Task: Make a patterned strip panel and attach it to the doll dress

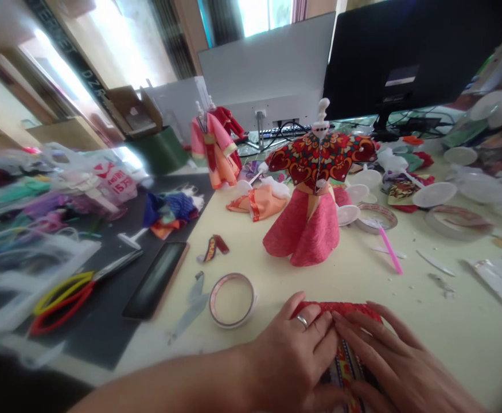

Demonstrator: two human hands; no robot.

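A piece of red cloth (315, 308) with a patterned ribbon band (344, 361) lies on the table at the bottom, largely covered by both hands. My left hand (294, 350), a ring on one finger, has its bent fingers closed on the cloth's left part. Stretched out flat over the right part are the fingers of my right hand (388, 350). The fingertips of the two hands meet near the middle. Beyond them stands a doll dress form (323, 109) wearing a red patterned cape (319, 155) and a pinkish-red skirt (302, 229).
A tape roll (211, 304), small grey scissors (190, 307) and a phone (156, 281) lie to the left, with yellow-and-red-handled scissors (70, 295) farther out. More tape rolls (459, 222) and a pink stick (390, 250) are at right. Monitors (268, 63) stand behind.
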